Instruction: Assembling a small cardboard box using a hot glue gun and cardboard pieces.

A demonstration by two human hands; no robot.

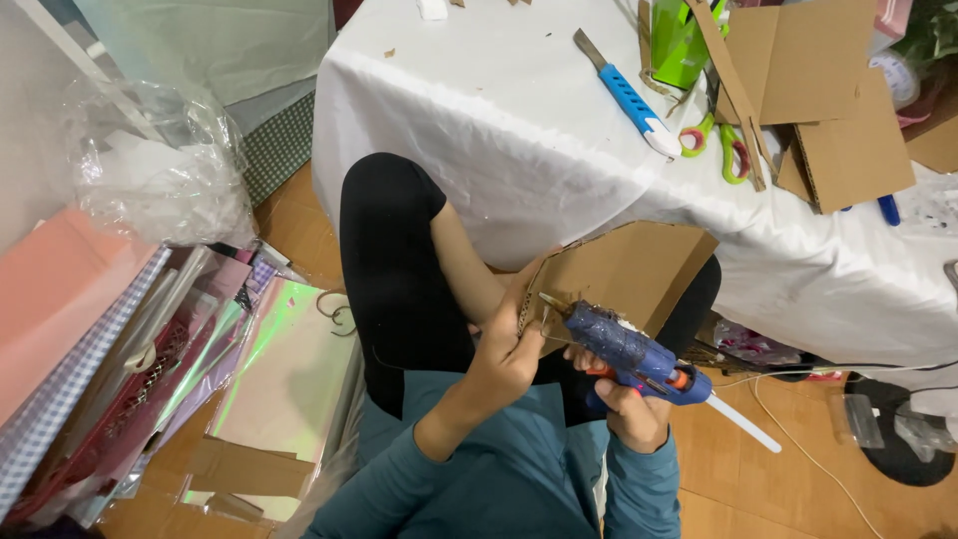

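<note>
My left hand point(511, 351) grips the near edge of a folded brown cardboard piece point(627, 268) held over my lap. My right hand point(631, 401) holds a blue hot glue gun point(629, 351) with an orange trigger. Its nozzle points at the cardboard's left edge, close to my left fingers. A white glue stick point(743, 424) sticks out of the gun's back end, toward the lower right.
A table under a white cloth point(499, 130) stands ahead, bearing a blue utility knife point(627, 95), green-and-red scissors point(720, 145), cardboard pieces point(848, 150) and a green container point(679, 40). Sheets of coloured and iridescent paper point(160, 349) and clear plastic wrap point(150, 165) lie at left. Cables point(798, 439) cross the wooden floor.
</note>
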